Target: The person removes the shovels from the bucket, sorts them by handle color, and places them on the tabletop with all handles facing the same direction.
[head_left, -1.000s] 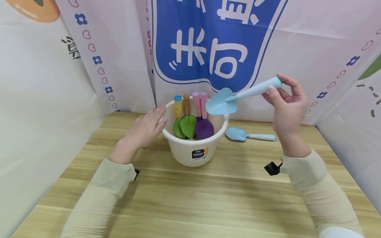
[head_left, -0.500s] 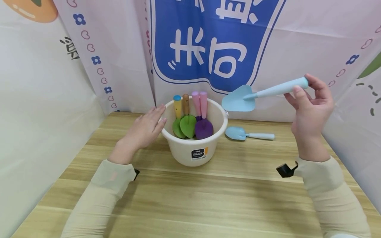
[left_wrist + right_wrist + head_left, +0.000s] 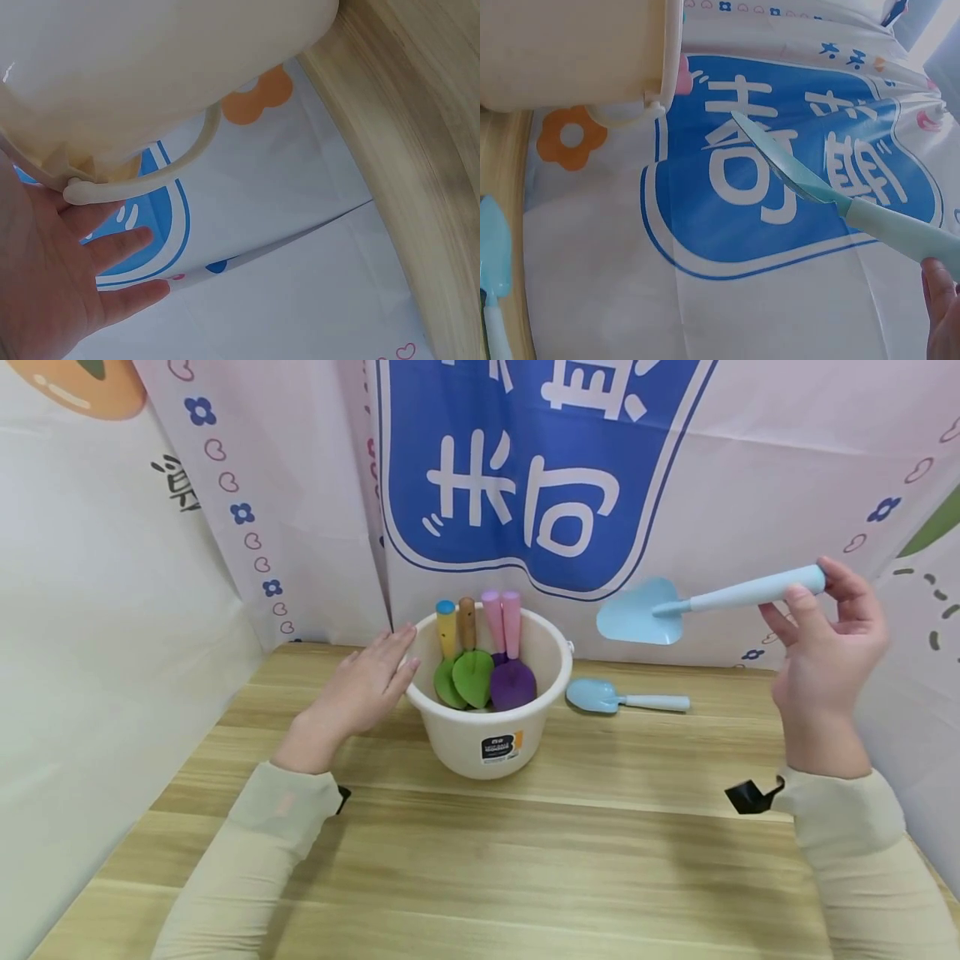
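My right hand [image 3: 832, 660] pinches the handle end of a light blue garden trowel [image 3: 641, 612], held in the air right of the bucket with its blade pointing left. My left hand [image 3: 363, 681] rests on the left rim of a cream bucket [image 3: 480, 747], its fingers extended; the left wrist view shows them beside the bucket's handle [image 3: 150, 184]. Inside the bucket stand two green-bladed trowels [image 3: 474, 678], one yellow-handled and one brown-handled, and purple-bladed trowels [image 3: 514, 687] with pink handles. A second light blue trowel [image 3: 596, 696] lies on the table to the bucket's right.
The wooden table [image 3: 480, 877] carries the bucket near its back edge. Behind it hangs a white printed cloth [image 3: 750, 510] with a blue sign pattern. White cloth walls [image 3: 112, 635] also close in the left and right sides.
My right hand has carried the light blue trowel to the right, away from above the bucket's right rim. The left hand has stayed on the bucket's rim.
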### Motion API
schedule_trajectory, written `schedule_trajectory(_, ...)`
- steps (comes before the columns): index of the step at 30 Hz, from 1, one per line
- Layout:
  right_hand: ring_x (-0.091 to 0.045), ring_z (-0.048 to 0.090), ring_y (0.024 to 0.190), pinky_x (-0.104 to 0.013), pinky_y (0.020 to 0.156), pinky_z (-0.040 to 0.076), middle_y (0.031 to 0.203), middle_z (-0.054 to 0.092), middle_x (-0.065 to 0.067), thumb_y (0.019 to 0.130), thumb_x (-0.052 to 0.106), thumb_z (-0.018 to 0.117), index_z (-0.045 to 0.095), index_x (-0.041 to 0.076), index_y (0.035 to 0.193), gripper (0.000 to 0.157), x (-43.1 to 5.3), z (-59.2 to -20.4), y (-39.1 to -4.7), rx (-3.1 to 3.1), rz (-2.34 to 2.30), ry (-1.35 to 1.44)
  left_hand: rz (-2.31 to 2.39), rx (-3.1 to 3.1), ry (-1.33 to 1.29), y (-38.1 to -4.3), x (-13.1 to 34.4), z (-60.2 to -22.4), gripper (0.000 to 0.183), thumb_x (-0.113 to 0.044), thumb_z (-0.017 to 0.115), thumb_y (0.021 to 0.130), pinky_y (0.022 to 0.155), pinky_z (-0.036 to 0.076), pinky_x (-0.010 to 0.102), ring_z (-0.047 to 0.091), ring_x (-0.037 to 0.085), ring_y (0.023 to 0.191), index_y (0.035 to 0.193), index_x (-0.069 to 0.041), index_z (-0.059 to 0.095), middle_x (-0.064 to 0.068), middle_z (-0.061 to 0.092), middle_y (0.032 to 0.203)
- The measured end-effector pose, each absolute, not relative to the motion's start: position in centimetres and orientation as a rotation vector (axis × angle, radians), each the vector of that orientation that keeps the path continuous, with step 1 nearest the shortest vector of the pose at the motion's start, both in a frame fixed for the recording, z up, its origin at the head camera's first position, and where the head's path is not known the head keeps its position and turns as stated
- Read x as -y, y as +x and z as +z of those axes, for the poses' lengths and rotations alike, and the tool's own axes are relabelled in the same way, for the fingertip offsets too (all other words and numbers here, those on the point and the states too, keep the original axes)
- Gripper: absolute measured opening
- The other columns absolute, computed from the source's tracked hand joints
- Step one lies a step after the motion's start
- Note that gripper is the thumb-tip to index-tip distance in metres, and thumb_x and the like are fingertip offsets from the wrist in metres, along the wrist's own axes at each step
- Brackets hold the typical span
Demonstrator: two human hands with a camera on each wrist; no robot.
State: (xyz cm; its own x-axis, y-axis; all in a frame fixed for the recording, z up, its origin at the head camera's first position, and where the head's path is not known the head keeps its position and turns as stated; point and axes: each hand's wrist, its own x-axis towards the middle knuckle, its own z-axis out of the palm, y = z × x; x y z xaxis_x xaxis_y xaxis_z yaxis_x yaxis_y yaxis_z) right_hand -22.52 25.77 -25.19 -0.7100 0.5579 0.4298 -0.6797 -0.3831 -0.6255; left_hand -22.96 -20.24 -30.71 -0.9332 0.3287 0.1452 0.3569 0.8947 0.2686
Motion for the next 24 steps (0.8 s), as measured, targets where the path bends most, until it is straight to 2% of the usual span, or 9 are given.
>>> schedule_trajectory(10, -0.022, 0.067, 0.09, -0.037, 0.074, 0.06, 0.11, 0.054, -0.015, 0.091, -0.017, 0.064, 0.069, -0.007, 0.119, 0.03, -28.0, -26.3, -22.9, 1.05, 2.171, 0.041, -0.454, 2.949, -0.543, -23.1, 20.2, -30.9, 0.064, -0.043, 0.022, 0.112, 0.12, 0.017, 0.066, 0.014, 0.039, 0.154, 0.164, -0.006, 0.019, 0.013, 0.021, 0.168)
schedule_trajectory(17, -0.024, 0.068, 0.095, -0.037, 0.077, 0.061, 0.112, 0.056, -0.013, 0.089, -0.015, 0.071, 0.067, -0.005, 0.122, 0.035, -30.0, -27.5, -23.0, 0.981, 2.297, -0.062, -0.453, 2.947, -0.546, -23.2, 20.1, -31.0, 0.064, -0.044, 0.023, 0.112, 0.12, 0.017, 0.066, 0.015, 0.04, 0.154, 0.164, -0.006, 0.02, 0.013, 0.021, 0.168)
schedule_trajectory(20, -0.023, 0.067, 0.099, -0.036, 0.08, 0.061, 0.112, 0.056, -0.012, 0.09, -0.015, 0.069, 0.066, -0.003, 0.123, 0.035, -31.1, -28.1, -23.1, 0.953, 2.347, -0.085, -0.455, 2.944, -0.541, -23.1, 20.2, -30.9, 0.064, -0.043, 0.023, 0.112, 0.12, 0.017, 0.067, 0.015, 0.04, 0.154, 0.164, -0.006, 0.02, 0.014, 0.021, 0.168)
schedule_trajectory(24, -0.023, 0.069, 0.096, -0.035, 0.083, 0.06, 0.114, 0.056, -0.009, 0.092, -0.015, 0.067, 0.064, -0.001, 0.124, 0.035, -32.8, -29.0, -23.1, 0.914, 2.424, -0.104, -0.452, 2.948, -0.539, -23.0, 20.2, -30.8, 0.063, -0.042, 0.023, 0.112, 0.119, 0.017, 0.067, 0.015, 0.04, 0.154, 0.164, -0.005, 0.02, 0.014, 0.021, 0.168)
